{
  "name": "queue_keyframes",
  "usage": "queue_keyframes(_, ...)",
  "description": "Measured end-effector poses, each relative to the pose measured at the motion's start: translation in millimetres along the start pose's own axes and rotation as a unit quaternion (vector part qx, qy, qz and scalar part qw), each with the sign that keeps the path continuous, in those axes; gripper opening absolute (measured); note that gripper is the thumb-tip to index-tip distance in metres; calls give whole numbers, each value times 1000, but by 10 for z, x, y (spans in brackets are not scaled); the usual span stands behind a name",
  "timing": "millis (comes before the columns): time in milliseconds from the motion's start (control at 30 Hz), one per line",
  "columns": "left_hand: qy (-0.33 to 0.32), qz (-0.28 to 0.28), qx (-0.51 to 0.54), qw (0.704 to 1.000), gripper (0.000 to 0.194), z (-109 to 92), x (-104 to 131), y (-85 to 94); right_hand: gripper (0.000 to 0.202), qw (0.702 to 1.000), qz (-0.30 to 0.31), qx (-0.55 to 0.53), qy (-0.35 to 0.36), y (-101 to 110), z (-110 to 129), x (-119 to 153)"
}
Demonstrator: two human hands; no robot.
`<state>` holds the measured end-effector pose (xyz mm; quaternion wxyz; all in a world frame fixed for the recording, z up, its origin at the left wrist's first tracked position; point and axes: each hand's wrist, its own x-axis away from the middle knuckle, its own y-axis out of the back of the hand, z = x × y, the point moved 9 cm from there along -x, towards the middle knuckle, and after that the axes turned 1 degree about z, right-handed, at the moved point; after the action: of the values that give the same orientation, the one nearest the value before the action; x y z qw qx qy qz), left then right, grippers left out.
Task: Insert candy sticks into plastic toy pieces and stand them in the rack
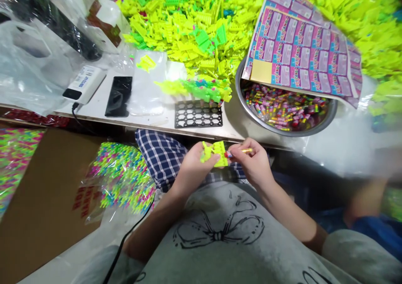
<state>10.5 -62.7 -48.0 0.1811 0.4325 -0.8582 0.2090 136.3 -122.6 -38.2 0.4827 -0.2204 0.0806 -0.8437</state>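
Observation:
My left hand (194,169) is closed on a bright yellow plastic toy piece (220,151), its thumb across the front. Between the fingertips of my right hand (258,162) is a small wrapped candy roll (230,154), its red end against or very near the right edge of the yellow piece; whether they touch I cannot tell. Both hands are above my lap, just before the table edge. Beyond them stands a black honeycomb rack (198,117) with a row of yellow-green toys (204,90) at its back. A metal bowl (241,101) holds many similar candy rolls (284,110).
Printed label sheets (292,51) lie across the bowl. Behind spreads a heap of yellow and green plastic pieces (179,24). Left on the table are clear bags (149,95), a black phone-like slab (118,95) and a white device (86,83). A cardboard box (59,166) and bagged colourful pieces (121,177) sit below.

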Motion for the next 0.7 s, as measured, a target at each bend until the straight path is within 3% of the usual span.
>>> queue_keyframes(233,-49,-31,-129,990,29,41,-29,132,26,999,9,27,-29,16,-135,-44)
queue_keyframes(433,24,24,-1,999,41,158,-88,242,29,988,59,118,-78,-32,-304,-173)
queue_keyframes(500,14,53,74,996,50,120,-80,283,32,990,65,53,-115,-92,-397,-207)
queue_keyframes(567,-41,64,93,993,59,35,-77,322,36,973,86,-87,-194,-262,-572,-184)
queue_keyframes(633,-100,36,13,994,52,-4,-81,353,37,931,117,-210,-273,-521,-753,-104)
queue_keyframes(700,-126,-28,-90,988,33,31,-95,378,36,900,133,-264,-321,-746,-911,-28)
